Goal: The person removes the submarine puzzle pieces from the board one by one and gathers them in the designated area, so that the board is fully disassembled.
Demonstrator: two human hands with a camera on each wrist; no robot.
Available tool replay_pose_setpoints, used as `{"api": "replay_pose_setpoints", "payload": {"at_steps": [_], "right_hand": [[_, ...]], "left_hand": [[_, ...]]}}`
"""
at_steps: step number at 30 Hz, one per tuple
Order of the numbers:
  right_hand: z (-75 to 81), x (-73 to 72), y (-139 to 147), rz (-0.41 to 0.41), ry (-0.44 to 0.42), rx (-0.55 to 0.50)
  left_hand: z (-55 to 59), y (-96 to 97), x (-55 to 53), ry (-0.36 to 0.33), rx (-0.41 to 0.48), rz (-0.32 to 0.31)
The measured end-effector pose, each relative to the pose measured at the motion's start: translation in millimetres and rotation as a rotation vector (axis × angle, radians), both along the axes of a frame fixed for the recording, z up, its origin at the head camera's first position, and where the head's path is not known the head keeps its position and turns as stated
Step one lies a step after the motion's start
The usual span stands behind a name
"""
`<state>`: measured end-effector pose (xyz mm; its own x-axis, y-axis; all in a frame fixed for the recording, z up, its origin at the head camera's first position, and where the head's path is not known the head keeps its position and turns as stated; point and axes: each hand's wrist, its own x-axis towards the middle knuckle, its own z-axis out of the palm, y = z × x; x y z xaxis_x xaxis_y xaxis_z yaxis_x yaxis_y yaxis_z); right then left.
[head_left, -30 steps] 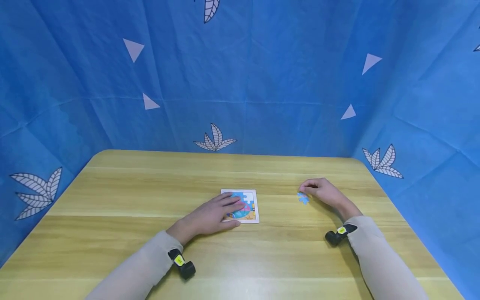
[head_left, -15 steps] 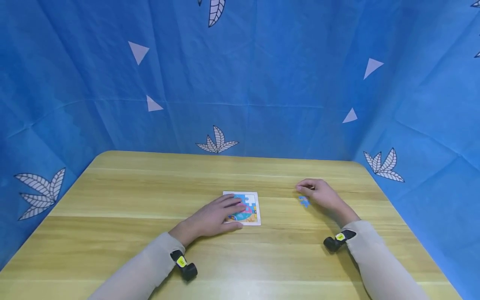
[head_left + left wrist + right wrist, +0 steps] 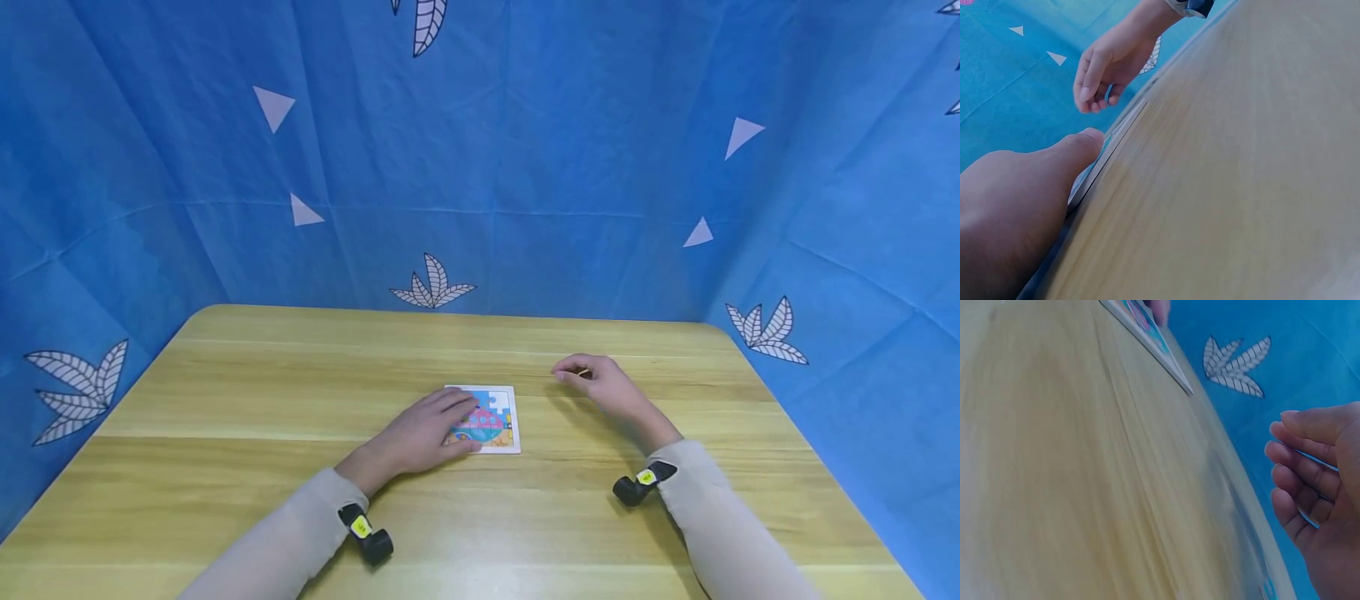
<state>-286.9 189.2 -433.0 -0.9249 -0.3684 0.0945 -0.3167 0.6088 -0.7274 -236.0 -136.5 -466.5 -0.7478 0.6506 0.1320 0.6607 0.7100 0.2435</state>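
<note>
A small square jigsaw puzzle [image 3: 501, 422] in a white frame lies on the wooden table. Its picture shows a pink and blue shape, and a white patch stands in the upper right corner. My left hand [image 3: 423, 433] rests across its left side with spread, straight fingers, hiding that part. To the puzzle's right, my right hand [image 3: 611, 396] hovers with loosely curled fingers, thumb near the index fingertip. No piece shows between the fingers in the right wrist view. A bit of blue [image 3: 1269, 589] shows near the table's edge there, below the hand.
Blue cloth [image 3: 487, 158] printed with white leaves and triangles hangs behind and beside the wooden table [image 3: 225, 400]. A black camera [image 3: 633, 490] is strapped on my right sleeve, and another black camera [image 3: 371, 540] on my left.
My right hand has moved left toward the puzzle. The blue puzzle piece seen by it earlier no longer shows in the head view. My left hand has shifted slightly left on the puzzle.
</note>
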Motion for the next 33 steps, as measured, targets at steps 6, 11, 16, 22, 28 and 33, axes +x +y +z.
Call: {"api": "replay_pose_setpoints", "payload": {"at_steps": [6, 11, 16, 22, 28, 33], "right_hand": [[-2.6, 1.4, -24.8, 0.049, 0.016, -0.009], [-6.6, 2.7, -43.7, 0.089, 0.031, -0.014], [-11.4, 3.1, -59.2, 0.124, 0.054, 0.009], [-11.3, 3.1, -74.6, 0.14, 0.085, 0.043], [-12.0, 3.6, -83.2, 0.137, 0.085, 0.073], [-11.8, 3.6, -85.5, 0.144, 0.105, 0.124]], "left_hand": [[0.6, 0.4, 0.7, 0.003, -0.026, 0.072], [-0.6, 0.0, -1.4, 0.0, -0.037, 0.115], [-0.3, -1.5, -3.3, -0.008, -0.037, 0.137], [-0.6, -2.8, -3.4, -0.024, -0.03, 0.136], [-0.4, -2.3, -2.3, -0.046, -0.042, 0.143], [0.8, -2.0, -2.2, -0.057, -0.04, 0.146]]}}
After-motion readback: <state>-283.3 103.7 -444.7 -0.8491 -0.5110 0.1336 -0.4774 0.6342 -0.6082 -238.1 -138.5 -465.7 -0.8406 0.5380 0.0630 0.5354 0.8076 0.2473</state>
